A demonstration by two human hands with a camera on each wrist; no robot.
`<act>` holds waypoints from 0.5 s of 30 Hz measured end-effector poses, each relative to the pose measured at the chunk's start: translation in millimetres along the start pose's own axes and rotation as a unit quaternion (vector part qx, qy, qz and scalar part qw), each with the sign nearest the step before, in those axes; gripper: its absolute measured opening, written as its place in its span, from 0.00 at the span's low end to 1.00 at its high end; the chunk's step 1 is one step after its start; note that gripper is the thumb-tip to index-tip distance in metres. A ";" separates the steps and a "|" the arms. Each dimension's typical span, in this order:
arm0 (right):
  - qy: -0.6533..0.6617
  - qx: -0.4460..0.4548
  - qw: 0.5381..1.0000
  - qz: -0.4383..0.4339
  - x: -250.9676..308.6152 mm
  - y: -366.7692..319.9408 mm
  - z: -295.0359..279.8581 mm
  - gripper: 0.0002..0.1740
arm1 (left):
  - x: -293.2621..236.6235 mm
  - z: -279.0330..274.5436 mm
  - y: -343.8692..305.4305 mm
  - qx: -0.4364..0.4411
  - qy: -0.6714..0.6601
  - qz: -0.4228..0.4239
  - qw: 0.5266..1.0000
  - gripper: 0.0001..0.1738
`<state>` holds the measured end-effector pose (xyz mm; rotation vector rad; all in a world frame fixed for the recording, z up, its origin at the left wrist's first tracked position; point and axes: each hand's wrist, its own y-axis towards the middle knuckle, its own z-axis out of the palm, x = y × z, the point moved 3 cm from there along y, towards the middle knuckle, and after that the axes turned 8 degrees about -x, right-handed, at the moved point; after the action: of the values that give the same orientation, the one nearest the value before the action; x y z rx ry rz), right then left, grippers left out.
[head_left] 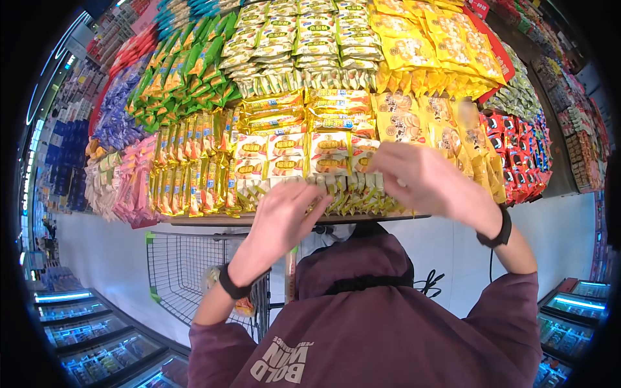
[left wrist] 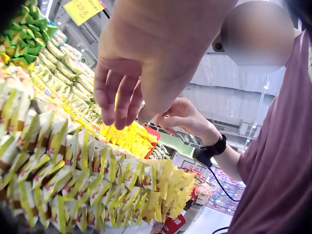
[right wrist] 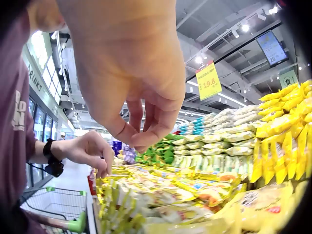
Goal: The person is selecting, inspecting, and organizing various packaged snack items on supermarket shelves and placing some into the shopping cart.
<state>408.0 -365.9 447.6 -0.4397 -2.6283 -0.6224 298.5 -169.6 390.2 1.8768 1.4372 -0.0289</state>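
Fingers of the left hand hang loosely curled and close together, holding nothing, just above the front row of yellow-green packets at the near edge of the display table; the right hand beside it has thumb and fingertips nearly meeting, empty. Snack bags heap the table, a wire trolley stands below, freezer cabinets line the white supermarket floor, a yellow price sign hangs overhead
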 end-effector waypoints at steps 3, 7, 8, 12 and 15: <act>0.028 0.057 0.997 -0.050 25.8 -24.7 32.0 0.12 | -1.2 -9.8 -51.9 0.134 0.051 -0.118 0.983 0.13; 0.069 0.169 0.977 -0.111 37.0 -45.4 106.7 0.15 | 6.2 -14.7 -133.8 0.339 0.139 -0.241 0.899 0.25; 0.070 0.197 0.970 -0.123 37.3 -48.9 128.0 0.16 | 7.4 -9.4 -157.8 0.351 0.153 -0.256 0.888 0.26; 0.153 0.200 0.954 -0.165 38.8 -64.0 227.1 0.27 | 21.0 29.7 -230.7 0.364 0.089 -0.350 0.859 0.28; 0.169 0.261 0.934 -0.173 44.6 -71.8 249.1 0.34 | 5.1 35.1 -222.3 0.343 -0.041 -0.481 0.806 0.22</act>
<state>264.7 -297.6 237.8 0.2754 -2.4121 -0.0613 129.1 -167.7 241.9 1.3563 2.3683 -1.2471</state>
